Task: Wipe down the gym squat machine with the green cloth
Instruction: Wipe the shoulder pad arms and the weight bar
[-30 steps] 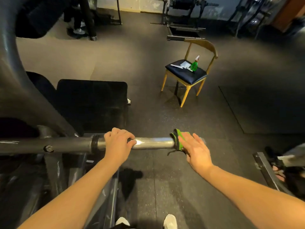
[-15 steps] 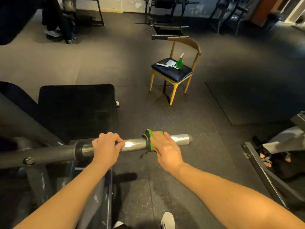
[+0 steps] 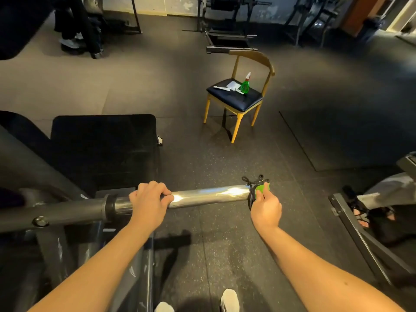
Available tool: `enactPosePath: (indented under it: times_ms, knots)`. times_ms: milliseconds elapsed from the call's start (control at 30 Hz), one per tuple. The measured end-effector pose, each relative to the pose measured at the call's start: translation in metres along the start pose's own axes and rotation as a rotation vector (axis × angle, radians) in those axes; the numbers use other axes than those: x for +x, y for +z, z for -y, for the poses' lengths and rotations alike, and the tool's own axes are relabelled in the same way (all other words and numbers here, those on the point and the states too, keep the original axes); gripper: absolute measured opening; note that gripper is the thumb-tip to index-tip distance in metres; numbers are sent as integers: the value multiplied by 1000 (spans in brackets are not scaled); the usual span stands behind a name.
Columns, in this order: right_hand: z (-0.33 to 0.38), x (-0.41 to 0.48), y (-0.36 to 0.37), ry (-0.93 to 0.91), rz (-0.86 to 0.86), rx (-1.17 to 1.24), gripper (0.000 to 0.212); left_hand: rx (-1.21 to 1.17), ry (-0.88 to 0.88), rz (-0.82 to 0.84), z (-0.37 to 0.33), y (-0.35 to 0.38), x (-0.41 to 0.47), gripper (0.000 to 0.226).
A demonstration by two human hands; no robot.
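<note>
Two bare arms reach forward from the bottom edge to the shiny chrome cylindrical bar (image 3: 209, 195) that juts out to the right from the dark grey steel frame of the gym squat machine (image 3: 56, 210). The left grip (image 3: 149, 199), a bare hand, is wrapped over the bar just right of the black collar (image 3: 109, 207), fingers curled round the metal and knuckles up. The right grip (image 3: 265, 206) is closed on the green cloth with dark edging (image 3: 262, 188) and holds it against the bar's free end, with the thumb lying on the green fabric. The cloth caps that end, and a few dark loose strands stick up above it.

Behind the bar sits the machine's flat black rectangular pad (image 3: 103, 145). Farther back on the speckled dark rubber floor (image 3: 225, 165) stands a light wooden chair with a curved back and navy cushioned seat (image 3: 254, 55). A green spray bottle with a white nozzle (image 3: 245, 85) stands upright on the seat, just beside some white papers (image 3: 231, 84).

A pair of white shoes (image 3: 229, 300) shows at the lower edge, below the arms. At the far left — well apart from the chair — a person's dark trouser legs and pale shoes (image 3: 69, 41) stand by other equipment. More black metal racks (image 3: 225, 23) line the back wall.
</note>
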State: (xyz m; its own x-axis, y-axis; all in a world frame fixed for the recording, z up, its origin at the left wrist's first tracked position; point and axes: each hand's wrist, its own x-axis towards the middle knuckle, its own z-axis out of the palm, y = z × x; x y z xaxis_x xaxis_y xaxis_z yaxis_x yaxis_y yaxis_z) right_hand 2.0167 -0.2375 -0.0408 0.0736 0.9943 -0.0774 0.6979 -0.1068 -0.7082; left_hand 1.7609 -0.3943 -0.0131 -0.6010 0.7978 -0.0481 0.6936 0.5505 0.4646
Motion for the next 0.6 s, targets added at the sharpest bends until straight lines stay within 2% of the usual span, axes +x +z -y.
enactPosePath:
  times_ms: [100, 267, 433, 533, 600]
  knots:
    - [3, -4, 2, 72, -10, 26, 40, -2, 18, -7, 1, -1, 2, 9]
    - [8, -2, -8, 113, -46, -66, 34, -4, 49, 31, 5, -1, 5, 14]
    - [16, -34, 8, 293, -109, 293, 20, -34, 55, 54, 8, -2, 8, 13]
    - [37, -74, 37, 331, -75, 495, 8, -29, 61, 64, 9, -2, 9, 10]
    - [48, -95, 56, 312, -14, 531, 17, -12, 59, 63, 9, -3, 9, 10]
